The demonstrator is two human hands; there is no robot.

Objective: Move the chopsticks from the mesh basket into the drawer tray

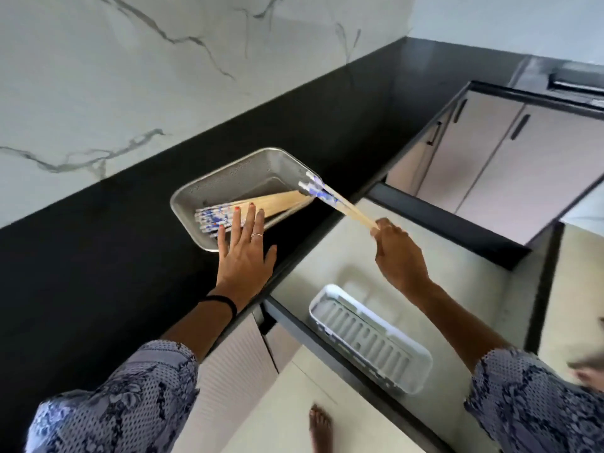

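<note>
A steel mesh basket (238,171) sits on the black counter near its front edge. Several bamboo chopsticks (261,204) with blue-and-white patterned ends lie inside it. My left hand (243,253) rests flat with fingers spread on the basket's near rim and the counter. My right hand (397,253) grips the bare ends of a few chopsticks (333,197), lifted over the basket's right corner, patterned ends pointing up-left. A white slotted tray (369,338) lies in the open drawer (425,256) below, with nothing in it.
The black counter (98,256) runs along a marble wall (130,76). The drawer's dark front edge (327,348) juts toward me. Beige cabinet doors (506,165) with dark handles stand at right. A bare foot (322,426) is on the floor below.
</note>
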